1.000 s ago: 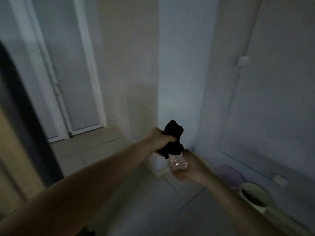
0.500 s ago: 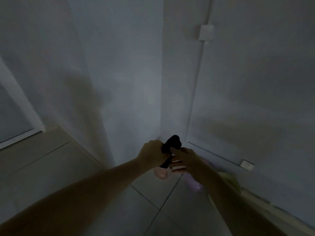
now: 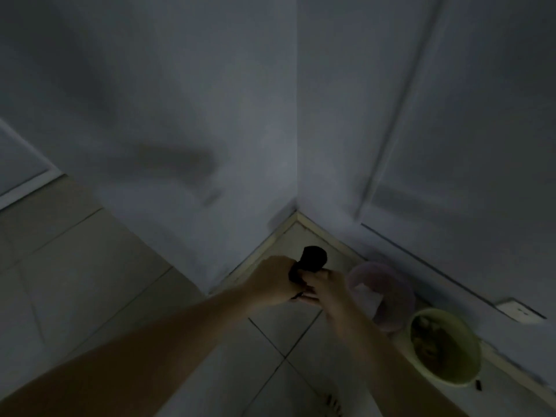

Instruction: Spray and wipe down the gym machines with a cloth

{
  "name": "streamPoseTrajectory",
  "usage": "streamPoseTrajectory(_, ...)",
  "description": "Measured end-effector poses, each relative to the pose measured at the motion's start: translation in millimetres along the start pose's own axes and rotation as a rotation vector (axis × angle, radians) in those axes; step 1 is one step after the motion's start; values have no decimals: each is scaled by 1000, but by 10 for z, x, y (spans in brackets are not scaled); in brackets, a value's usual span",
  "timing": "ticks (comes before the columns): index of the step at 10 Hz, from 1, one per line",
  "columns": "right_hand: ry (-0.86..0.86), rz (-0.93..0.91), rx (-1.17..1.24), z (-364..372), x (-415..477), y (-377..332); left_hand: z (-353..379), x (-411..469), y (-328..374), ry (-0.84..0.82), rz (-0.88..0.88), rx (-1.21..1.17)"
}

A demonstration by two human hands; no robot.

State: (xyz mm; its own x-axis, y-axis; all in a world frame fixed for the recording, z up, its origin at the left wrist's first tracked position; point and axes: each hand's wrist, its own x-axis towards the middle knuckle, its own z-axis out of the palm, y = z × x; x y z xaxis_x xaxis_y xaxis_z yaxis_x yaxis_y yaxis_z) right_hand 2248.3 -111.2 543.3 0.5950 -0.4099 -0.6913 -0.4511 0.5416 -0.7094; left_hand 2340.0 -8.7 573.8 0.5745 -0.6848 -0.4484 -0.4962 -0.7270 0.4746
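Observation:
The view is dim and blurred. Both my hands meet over the tiled floor in front of a wall corner. My left hand (image 3: 270, 284) grips the black spray head (image 3: 314, 259) of a spray bottle from the left. Against it from the right, my right hand (image 3: 326, 285) has its fingers curled round the bottle just under the head. The bottle's body is hidden behind my hands. No cloth and no gym machine is in view.
A purple basin (image 3: 382, 293) and a green basin (image 3: 445, 344) with something in it stand on the floor along the right wall. A wall socket (image 3: 517, 310) sits low on that wall. A floor drain (image 3: 332, 401) lies near the bottom edge.
My view has swung right and down, from a door on the left to the wall corner. My right hand moved up from the clear bottle body to just under the black head.

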Motion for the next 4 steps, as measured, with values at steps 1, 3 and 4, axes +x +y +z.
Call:
streamPoseTrajectory(1, 37, 85, 1, -8, 761, 36, 142, 647, -206, -84, -23, -126)
streamPoseTrajectory(3, 134, 165, 15, -21, 2398, 332, 725, 2167, -881, -98, -77, -209)
streamPoseTrajectory(4, 198, 125, 61, -77, 3162, 474, 1047, 2958, -1127, -148, -69, -261)
